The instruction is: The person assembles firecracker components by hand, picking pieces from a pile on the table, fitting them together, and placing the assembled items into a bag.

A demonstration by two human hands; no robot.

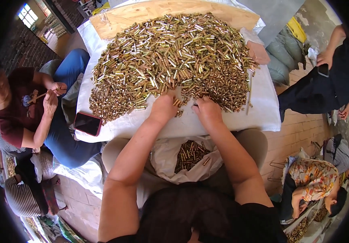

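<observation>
A wide heap of brass-coloured metal tubes (170,52) covers much of the white-cloth table (263,105) before me. Longer tubes lie in the middle and far part; short pieces (113,99) gather along the near left and right sides. My left hand (165,107) is curled at the heap's near edge, a few small tubes (177,103) at its fingertips. Just to the right, my right hand (208,111) is closed by the short pieces, with its fingers partly hidden. Between my legs, a white sack (162,162) holds more tubes (190,156).
A wooden board (174,14) backs the heap. A phone (88,124) lies at the table's left corner, a thin pale rod (249,91) at the right. One person (24,101) sits close on my left, another (332,77) stands at right; others crouch farther back.
</observation>
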